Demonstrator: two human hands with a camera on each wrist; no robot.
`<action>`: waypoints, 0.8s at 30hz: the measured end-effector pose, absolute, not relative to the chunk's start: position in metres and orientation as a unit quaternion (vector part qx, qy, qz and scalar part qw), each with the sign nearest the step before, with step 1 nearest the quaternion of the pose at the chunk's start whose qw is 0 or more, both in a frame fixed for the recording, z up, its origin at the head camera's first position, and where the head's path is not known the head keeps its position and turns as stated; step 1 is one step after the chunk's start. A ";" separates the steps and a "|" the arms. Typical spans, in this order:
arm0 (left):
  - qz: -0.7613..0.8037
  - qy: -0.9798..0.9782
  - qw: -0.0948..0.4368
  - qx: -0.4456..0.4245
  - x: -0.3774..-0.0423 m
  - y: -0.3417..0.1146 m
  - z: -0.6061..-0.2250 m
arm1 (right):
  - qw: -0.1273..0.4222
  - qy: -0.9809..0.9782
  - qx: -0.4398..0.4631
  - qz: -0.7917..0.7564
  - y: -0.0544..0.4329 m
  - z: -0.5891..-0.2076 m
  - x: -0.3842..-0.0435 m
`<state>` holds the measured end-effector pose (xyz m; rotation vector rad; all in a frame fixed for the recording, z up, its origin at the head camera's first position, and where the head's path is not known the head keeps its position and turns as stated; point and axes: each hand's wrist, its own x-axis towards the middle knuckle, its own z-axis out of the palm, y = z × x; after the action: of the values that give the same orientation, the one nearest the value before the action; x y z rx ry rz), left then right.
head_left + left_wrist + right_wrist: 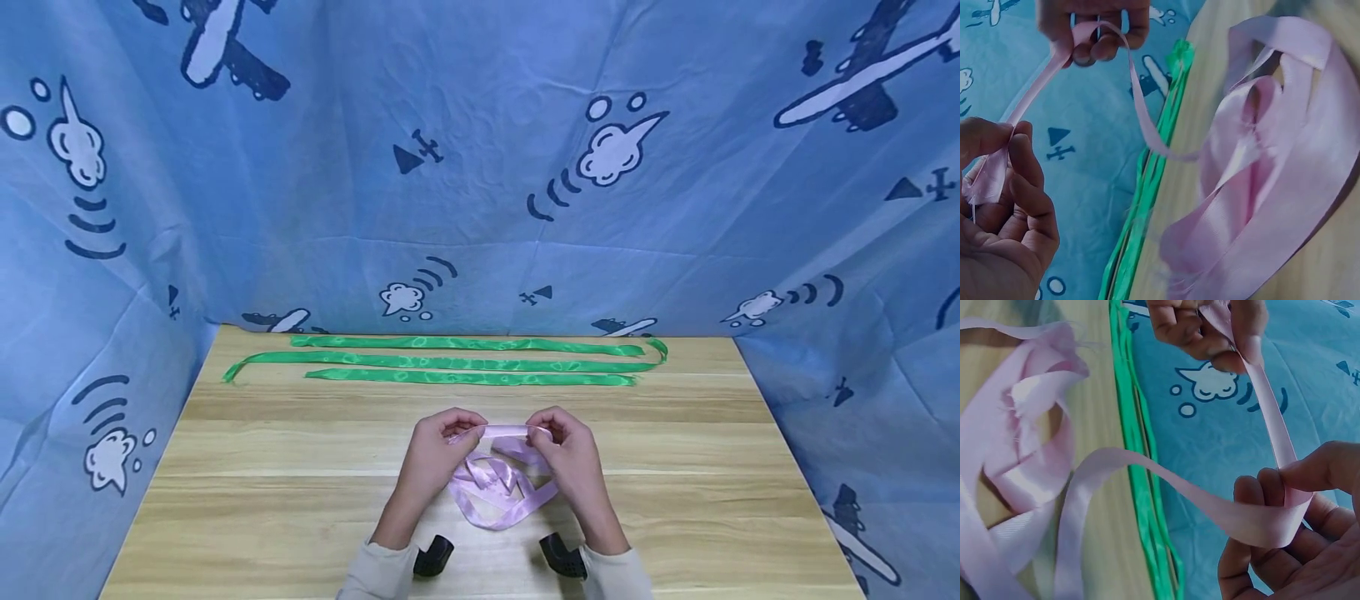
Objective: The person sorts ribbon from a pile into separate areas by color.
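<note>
A pink satin ribbon (pixel 495 525) lies in a loose, looping pile on the wooden table. Above the pile, my left hand (pixel 438 450) pinches the ribbon near one end between thumb and forefinger. A short tail sits in that palm in the left wrist view, by the curled fingers (pixel 1030 206). My right hand (pixel 566 450) pinches the same ribbon a short way along. The stretch between both hands is held straight. From the right hand the ribbon (pixel 1260 525) bends round the fingers and runs back down to the pile.
Several green ribbon lengths (pixel 450 362) lie side by side along the back of the wooden table (pixel 300 467); one curls at its right end. A blue patterned cloth (pixel 480 208) hangs behind and at both sides. Black wrist devices (pixel 433 557) sit beside each cuff.
</note>
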<state>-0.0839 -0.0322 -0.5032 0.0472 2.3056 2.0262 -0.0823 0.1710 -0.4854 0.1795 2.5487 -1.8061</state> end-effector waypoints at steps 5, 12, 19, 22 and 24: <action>0.673 0.740 0.018 0.009 -0.086 -0.042 -0.502 | 0.003 0.818 0.061 -0.572 0.174 -0.478 -0.084; 0.691 0.723 -0.016 -0.005 -0.088 -0.057 -0.497 | -0.001 0.806 0.064 -0.588 0.179 -0.467 -0.087; 0.707 0.706 -0.041 -0.023 -0.090 -0.072 -0.487 | -0.029 0.812 0.051 -0.580 0.185 -0.460 -0.090; 0.706 0.706 -0.054 -0.030 -0.090 -0.079 -0.483 | -0.046 0.824 0.053 -0.562 0.190 -0.458 -0.092; 0.705 0.706 -0.064 -0.033 -0.090 -0.085 -0.480 | -0.053 0.831 0.057 -0.550 0.193 -0.457 -0.093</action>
<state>-0.0898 -0.0847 -0.4795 -0.1083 2.3129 2.3078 -0.0928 0.1929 -0.4574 0.1862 2.7043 -1.7892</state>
